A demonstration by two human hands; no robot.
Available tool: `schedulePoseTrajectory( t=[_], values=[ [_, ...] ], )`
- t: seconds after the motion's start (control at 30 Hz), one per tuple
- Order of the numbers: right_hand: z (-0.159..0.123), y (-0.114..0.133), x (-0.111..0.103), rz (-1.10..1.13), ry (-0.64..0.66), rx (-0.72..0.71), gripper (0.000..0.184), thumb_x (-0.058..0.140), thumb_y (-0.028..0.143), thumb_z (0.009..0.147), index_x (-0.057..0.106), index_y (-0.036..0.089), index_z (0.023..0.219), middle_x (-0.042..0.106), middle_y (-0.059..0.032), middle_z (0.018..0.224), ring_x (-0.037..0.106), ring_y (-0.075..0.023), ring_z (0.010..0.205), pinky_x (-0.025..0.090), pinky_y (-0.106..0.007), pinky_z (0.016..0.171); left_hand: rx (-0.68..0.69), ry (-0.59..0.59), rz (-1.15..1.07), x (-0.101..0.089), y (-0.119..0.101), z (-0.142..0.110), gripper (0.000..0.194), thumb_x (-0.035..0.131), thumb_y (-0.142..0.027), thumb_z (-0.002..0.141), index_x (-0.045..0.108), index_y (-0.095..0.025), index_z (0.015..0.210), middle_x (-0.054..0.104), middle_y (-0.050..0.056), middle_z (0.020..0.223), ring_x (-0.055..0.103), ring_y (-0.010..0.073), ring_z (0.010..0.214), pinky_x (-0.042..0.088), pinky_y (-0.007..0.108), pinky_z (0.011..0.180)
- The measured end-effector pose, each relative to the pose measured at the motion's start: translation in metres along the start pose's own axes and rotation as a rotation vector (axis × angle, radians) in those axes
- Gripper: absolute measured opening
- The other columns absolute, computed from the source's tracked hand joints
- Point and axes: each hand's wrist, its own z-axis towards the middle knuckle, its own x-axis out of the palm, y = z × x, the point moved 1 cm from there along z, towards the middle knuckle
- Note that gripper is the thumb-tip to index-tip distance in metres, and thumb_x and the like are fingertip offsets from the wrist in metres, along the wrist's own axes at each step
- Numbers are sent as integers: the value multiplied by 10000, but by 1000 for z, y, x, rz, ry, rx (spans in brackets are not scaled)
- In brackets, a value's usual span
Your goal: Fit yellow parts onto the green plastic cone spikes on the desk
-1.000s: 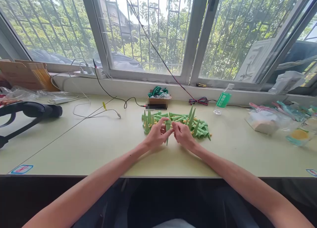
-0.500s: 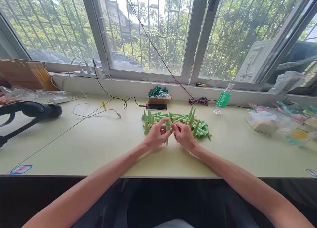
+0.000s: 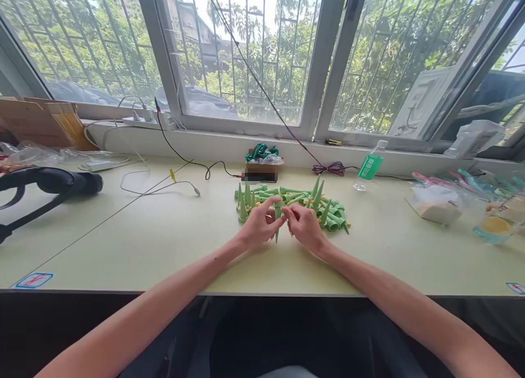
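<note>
My left hand (image 3: 262,220) is closed around a green plastic spike (image 3: 278,210), which hangs with its tip pointing down over the table. Close against its side, my right hand (image 3: 305,225) is pinched, fingertips meeting the left fingers beside the spike; what they hold, if anything, is too small and hidden to make out. Behind both hands spreads a pile of similar green plastic spikes (image 3: 335,216), mostly lying down, with small yellow-orange pieces among them. Several spikes stand tip up, one (image 3: 243,207) left of my left hand and another (image 3: 318,195) above my right.
Behind the pile sits a small open box (image 3: 262,167) with green material in it. A water bottle (image 3: 368,167) stands back right, plastic bags (image 3: 438,200) further right. At left are a black headset (image 3: 53,182) and loose cables (image 3: 164,187) on the pale table (image 3: 164,257).
Both hands stay almost in place. The right fingertips have shifted slightly against the spike, and a small orange-toned bit seen between the hands before is now hidden.
</note>
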Motion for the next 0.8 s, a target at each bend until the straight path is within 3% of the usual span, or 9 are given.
schedulePoseTrajectory(
  t=[0.47,0.8],
  values=[
    [-1,0,0,68,11,-5,416,483,487,949,558,190,667,546,28,463,496,-116,419,390,-237,508,-4,-5,-2,0,1,0,445,606,-434,854,464,-205,1208,485,-90,559,507,86,362,361,170,336],
    [0,0,0,83,9,-12,388,499,461,948,588,181,695,554,33,465,498,-107,421,400,-230,519,4,1,4,-1,2,0,424,602,-338,852,454,-203,1226,492,-91,566,524,83,370,383,164,350]
  ],
)
